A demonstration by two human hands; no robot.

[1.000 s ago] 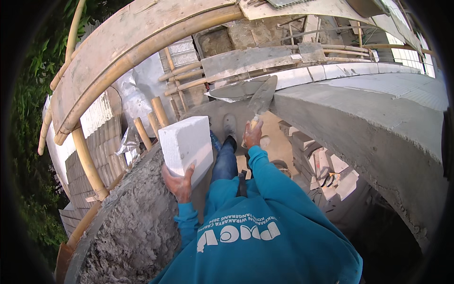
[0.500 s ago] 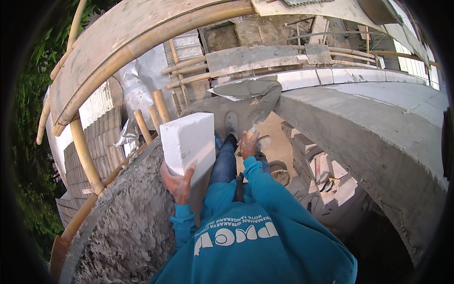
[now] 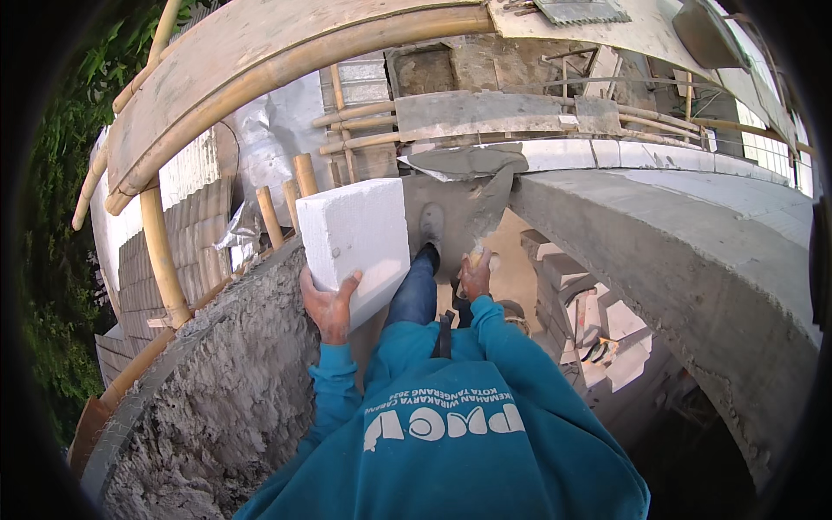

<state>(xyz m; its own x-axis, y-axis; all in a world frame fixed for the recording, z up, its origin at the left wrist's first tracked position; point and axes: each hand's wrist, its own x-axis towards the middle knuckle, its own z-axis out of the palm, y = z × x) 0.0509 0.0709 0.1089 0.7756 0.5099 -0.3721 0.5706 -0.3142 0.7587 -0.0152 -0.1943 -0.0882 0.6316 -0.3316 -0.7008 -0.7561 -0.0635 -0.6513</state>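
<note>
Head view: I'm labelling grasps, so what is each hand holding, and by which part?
The left hand holds a white block by its end nearest the body; the right hand holds a trowel by its handle.

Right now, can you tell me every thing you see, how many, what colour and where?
block: one, white, in the left hand
trowel: one, grey, in the right hand
mortar: one heap, grey, by the trowel's tip
wall blocks: several, white, row right of the mortar
concrete ledge: one, grey, right
rough wall: one, grey, lower left
poles: several, tan, left and top
boards: several, grey-brown, top
roof tiles: many, grey-brown, left
leaves: many, green, far left
block pieces: several, pale, right of the sweatshirt
shoe: one clear, grey, centre
sweatshirt: one, teal, bottom
left hand: one, bare, gripping the block
right hand: one, bare, gripping the trowel
</note>
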